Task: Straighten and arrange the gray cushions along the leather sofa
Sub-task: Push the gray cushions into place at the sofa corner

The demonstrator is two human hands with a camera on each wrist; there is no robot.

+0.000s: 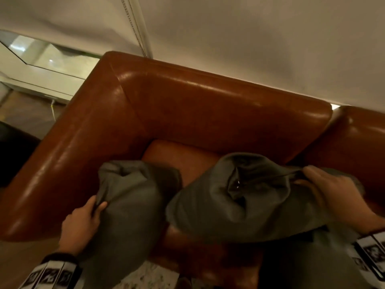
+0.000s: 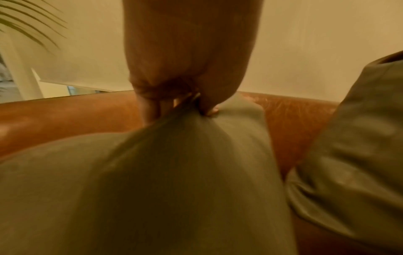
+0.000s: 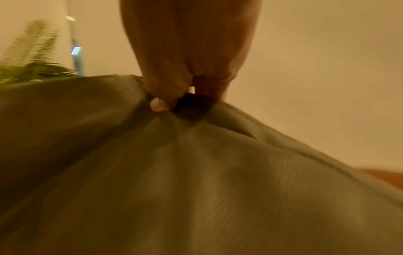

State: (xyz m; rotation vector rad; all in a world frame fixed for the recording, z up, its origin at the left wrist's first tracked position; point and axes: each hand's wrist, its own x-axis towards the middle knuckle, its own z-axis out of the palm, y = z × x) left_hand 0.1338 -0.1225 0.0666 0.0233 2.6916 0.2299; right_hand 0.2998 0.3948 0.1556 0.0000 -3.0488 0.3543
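Two gray cushions hang over the corner seat of the brown leather sofa (image 1: 187,97). My left hand (image 1: 83,222) pinches the top edge of the left gray cushion (image 1: 129,205), thumb on one side and fingers on the other, as the left wrist view shows where that hand (image 2: 185,103) bunches the left cushion (image 2: 152,181). My right hand (image 1: 331,192) grips the zipped edge of the right gray cushion (image 1: 239,201); in the right wrist view this hand (image 3: 181,96) gathers the fabric of the right cushion (image 3: 196,172). Both cushions sag, crumpled, below the grips.
The sofa's armrest (image 1: 68,155) runs down the left and its backrest (image 1: 229,105) stands against a pale wall (image 1: 250,38). A second sofa section (image 1: 358,132) continues to the right. A white low unit (image 1: 41,80) stands beyond the armrest, and a leafy plant (image 3: 32,57) shows behind.
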